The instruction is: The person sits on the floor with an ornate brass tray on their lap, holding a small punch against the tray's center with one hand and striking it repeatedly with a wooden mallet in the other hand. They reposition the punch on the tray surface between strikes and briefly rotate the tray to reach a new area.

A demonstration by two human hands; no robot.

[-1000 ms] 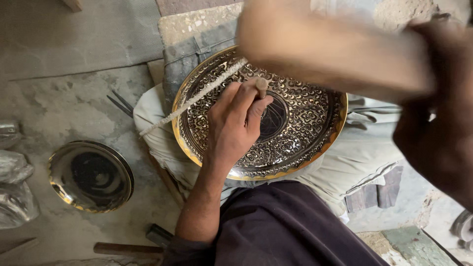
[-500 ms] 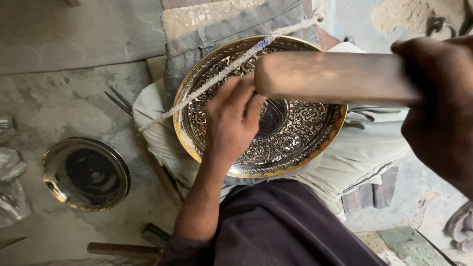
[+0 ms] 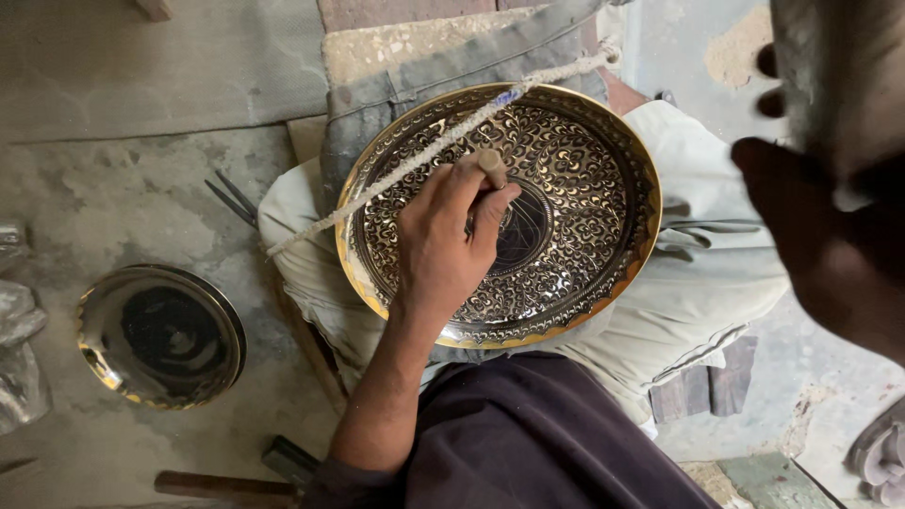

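Note:
A round brass plate (image 3: 627, 273) with dense floral engraving rests on my lap. My left hand (image 3: 441, 247) lies on it near the centre, fingers closed around a short punch (image 3: 490, 166) that stands on the metal. A pale rope (image 3: 396, 185) runs diagonally across the plate's upper left. My right hand (image 3: 830, 259) is raised close to the camera at the right edge, dark and blurred, gripping a thick wooden mallet (image 3: 830, 66) that reaches up out of the frame.
A smaller plain shiny plate (image 3: 160, 335) lies on the concrete floor at the left. Thin metal tools (image 3: 234, 198) lie by my knee, a hammer (image 3: 236, 483) lies at the bottom, and crumpled silvery pieces (image 3: 19, 325) sit at the far left.
My right hand with the mallet has swung from across the top of the plate up to the right edge, nearer the camera. My left hand stays on the plate with the punch.

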